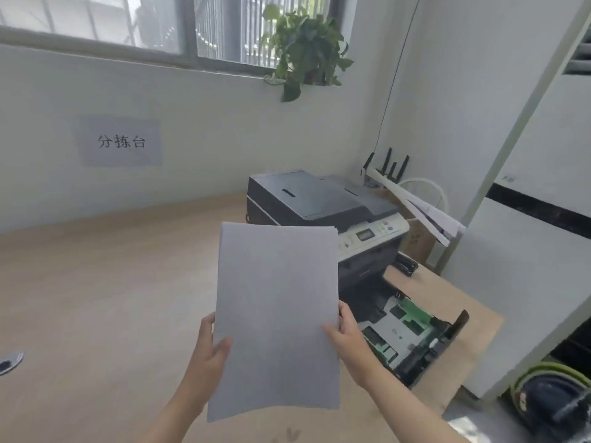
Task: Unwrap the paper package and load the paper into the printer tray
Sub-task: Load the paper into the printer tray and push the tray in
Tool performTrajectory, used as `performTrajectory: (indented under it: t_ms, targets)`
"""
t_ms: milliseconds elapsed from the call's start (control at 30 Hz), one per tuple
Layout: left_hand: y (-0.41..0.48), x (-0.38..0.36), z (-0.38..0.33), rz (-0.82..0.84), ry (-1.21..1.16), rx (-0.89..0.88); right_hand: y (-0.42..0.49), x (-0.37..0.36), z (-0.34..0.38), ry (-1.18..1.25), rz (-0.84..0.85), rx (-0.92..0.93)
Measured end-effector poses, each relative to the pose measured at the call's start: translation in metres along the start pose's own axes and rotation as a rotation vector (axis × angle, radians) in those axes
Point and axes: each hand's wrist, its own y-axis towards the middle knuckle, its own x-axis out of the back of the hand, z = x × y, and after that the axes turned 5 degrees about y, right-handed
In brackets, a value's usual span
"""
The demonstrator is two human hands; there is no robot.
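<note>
The paper is already unwrapped and held upright above the tabletop, left hand and right hand gripping its edges; loading remains, the open printer tray lying empty just beyond the right hand.

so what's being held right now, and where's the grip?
A stack of white paper, unwrapped, held up in both hands: left hand on its left edge, right hand on its right edge, both on the lower half.
</note>
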Motion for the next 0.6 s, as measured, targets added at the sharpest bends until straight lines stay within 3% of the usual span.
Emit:
performTrajectory:
  t_ms: [300,600]
  targets:
    - [0.041,-0.091,0.018,-0.361,0.274,0.139,0.115,0.074,-0.032,-0.195,0.222,0.023]
    - [0.033,-0.127,0.045,-0.667,0.518,0.193,0.133,0.089,-0.059,-0.304,0.366,0.072]
